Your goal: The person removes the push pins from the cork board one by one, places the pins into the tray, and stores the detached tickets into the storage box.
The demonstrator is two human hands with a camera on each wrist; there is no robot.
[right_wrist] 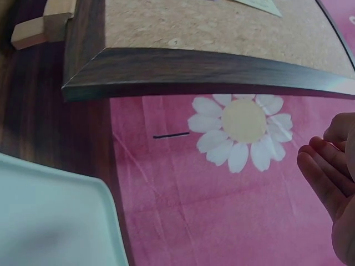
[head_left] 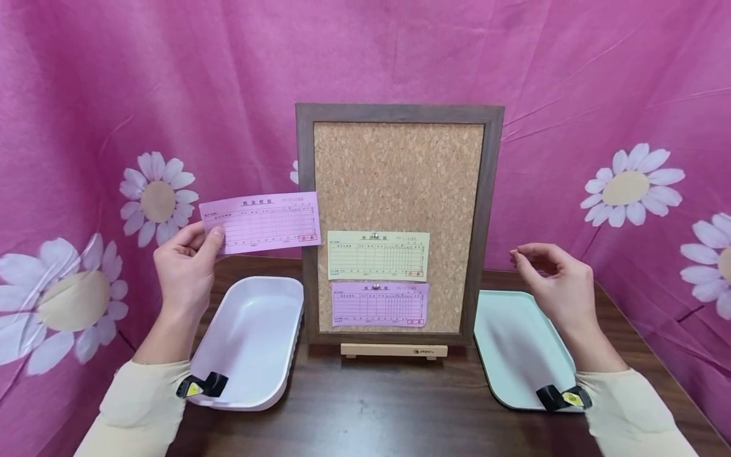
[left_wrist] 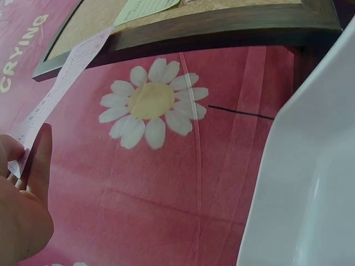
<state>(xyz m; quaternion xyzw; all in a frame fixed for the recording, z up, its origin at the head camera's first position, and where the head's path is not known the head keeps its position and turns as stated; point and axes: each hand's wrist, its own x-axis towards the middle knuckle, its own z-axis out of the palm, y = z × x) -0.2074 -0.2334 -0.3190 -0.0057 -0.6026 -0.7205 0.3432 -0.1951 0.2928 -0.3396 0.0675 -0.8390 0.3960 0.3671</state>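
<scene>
In the head view my left hand (head_left: 185,270) pinches a pink receipt slip (head_left: 263,222) by its left end, thumb in front. The slip's right end overlaps the left frame of a cork board (head_left: 400,171). On the board hang a yellow receipt slip (head_left: 377,257) and, below it, another pink receipt slip (head_left: 379,306), each with a silver pushpin at its top. My right hand (head_left: 559,285) is raised right of the board, thumb and forefinger tips brought together. I cannot tell whether something small is between them.
The board leans upright on a small wooden stand (head_left: 394,350). A deep white tray (head_left: 297,317) stands left of it, a shallow pale green tray (head_left: 522,298) right of it, both on the dark wooden table (head_left: 377,412). Behind hangs a pink curtain (head_left: 400,51) with daisies.
</scene>
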